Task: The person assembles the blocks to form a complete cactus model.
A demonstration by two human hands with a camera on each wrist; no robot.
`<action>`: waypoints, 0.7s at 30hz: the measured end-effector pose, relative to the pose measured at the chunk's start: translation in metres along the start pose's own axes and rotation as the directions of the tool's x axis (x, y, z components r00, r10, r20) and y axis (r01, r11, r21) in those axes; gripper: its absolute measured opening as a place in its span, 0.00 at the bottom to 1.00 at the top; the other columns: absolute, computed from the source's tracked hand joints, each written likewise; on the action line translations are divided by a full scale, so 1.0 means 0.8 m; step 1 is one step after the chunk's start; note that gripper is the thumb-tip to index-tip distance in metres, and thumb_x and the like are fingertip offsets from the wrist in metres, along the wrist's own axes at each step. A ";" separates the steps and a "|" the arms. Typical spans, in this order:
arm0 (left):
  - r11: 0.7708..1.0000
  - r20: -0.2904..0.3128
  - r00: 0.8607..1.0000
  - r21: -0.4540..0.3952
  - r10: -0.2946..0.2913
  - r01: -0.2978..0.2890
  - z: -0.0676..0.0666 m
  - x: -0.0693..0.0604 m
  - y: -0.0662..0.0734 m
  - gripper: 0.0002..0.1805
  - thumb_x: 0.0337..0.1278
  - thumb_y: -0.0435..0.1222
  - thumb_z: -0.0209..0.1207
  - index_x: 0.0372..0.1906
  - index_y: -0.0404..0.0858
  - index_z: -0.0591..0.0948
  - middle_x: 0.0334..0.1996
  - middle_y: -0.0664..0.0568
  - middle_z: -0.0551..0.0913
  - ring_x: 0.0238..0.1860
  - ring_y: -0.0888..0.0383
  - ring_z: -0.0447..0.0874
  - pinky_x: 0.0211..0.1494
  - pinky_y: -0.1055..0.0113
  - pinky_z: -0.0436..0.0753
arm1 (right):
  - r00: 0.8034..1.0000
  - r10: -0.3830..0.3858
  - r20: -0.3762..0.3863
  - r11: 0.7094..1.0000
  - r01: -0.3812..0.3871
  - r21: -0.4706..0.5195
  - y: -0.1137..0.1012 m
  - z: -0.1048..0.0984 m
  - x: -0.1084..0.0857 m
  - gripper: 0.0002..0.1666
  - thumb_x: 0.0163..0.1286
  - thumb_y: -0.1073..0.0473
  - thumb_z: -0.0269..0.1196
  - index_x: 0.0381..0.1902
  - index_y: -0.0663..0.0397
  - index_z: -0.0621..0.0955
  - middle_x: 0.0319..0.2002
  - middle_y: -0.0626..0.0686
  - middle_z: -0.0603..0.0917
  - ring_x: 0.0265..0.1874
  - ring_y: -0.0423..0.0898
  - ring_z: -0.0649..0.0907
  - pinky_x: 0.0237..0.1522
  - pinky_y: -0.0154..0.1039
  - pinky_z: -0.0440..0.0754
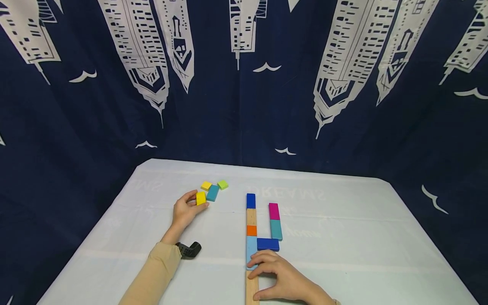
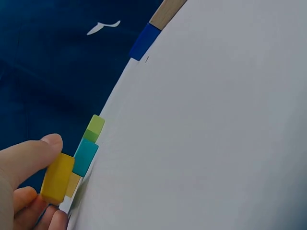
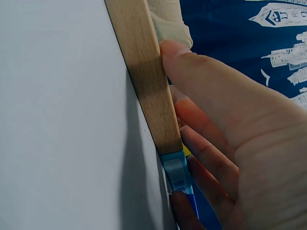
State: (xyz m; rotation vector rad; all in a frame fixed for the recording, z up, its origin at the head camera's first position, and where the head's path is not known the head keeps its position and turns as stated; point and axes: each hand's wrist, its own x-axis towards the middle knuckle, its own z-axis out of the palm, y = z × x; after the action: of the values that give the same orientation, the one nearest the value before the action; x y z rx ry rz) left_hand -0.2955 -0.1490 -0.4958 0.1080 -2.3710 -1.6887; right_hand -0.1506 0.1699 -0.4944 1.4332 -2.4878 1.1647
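My left hand (image 1: 185,213) pinches a yellow block (image 1: 201,198) between thumb and fingers, beside a teal block (image 1: 212,193); the left wrist view shows the same yellow block (image 2: 58,178) by the thumb. My right hand (image 1: 285,277) lies over the near end of a column of blocks, thumb and fingertips touching a long wooden block (image 1: 252,288) and the light blue block (image 1: 251,248) beyond it. In the right wrist view the thumb rests against the edge of the wooden block (image 3: 148,81), with the other fingers along the same side.
Beyond the light blue block stand orange (image 1: 251,230), wooden (image 1: 251,217) and dark blue (image 1: 250,201) blocks. Right of them, a blue block (image 1: 268,244) lies crosswise, near teal (image 1: 276,229) and magenta (image 1: 274,211) blocks. Yellow (image 1: 206,186) and green (image 1: 223,184) blocks lie back left.
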 end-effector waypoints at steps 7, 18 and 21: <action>0.997 0.021 0.999 -0.061 0.039 -0.038 0.005 -0.003 0.013 0.36 0.38 0.35 0.74 0.59 0.33 0.74 0.52 0.38 0.77 0.50 0.45 0.79 0.52 0.59 0.78 | 0.997 -0.077 -0.030 0.996 0.076 -0.043 0.001 -0.001 0.000 0.21 0.52 0.45 0.72 0.44 0.37 0.82 0.52 0.42 0.78 0.56 0.46 0.72 0.56 0.41 0.70; 0.996 0.122 0.989 -0.026 0.085 -0.082 0.029 -0.008 0.033 0.36 0.37 0.33 0.73 0.58 0.32 0.75 0.44 0.40 0.80 0.39 0.48 0.82 0.39 0.66 0.82 | 1.000 -0.012 -0.011 1.000 0.012 -0.008 -0.002 -0.002 0.000 0.20 0.51 0.45 0.72 0.44 0.36 0.82 0.53 0.42 0.78 0.57 0.46 0.71 0.57 0.41 0.70; 0.996 0.143 0.986 -0.001 0.087 -0.087 0.037 -0.008 0.035 0.33 0.39 0.30 0.71 0.58 0.32 0.75 0.45 0.41 0.80 0.40 0.50 0.81 0.42 0.64 0.81 | 1.000 -0.002 -0.003 1.000 0.002 -0.008 -0.003 -0.003 0.001 0.20 0.52 0.45 0.72 0.44 0.36 0.82 0.53 0.41 0.78 0.58 0.46 0.71 0.57 0.42 0.70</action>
State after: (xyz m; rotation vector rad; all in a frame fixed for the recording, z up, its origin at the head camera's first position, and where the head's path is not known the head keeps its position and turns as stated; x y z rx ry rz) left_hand -0.2937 -0.1114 -0.4797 -0.1184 -2.4432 -1.7022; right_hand -0.1495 0.1702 -0.4910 1.4305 -2.4860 1.1539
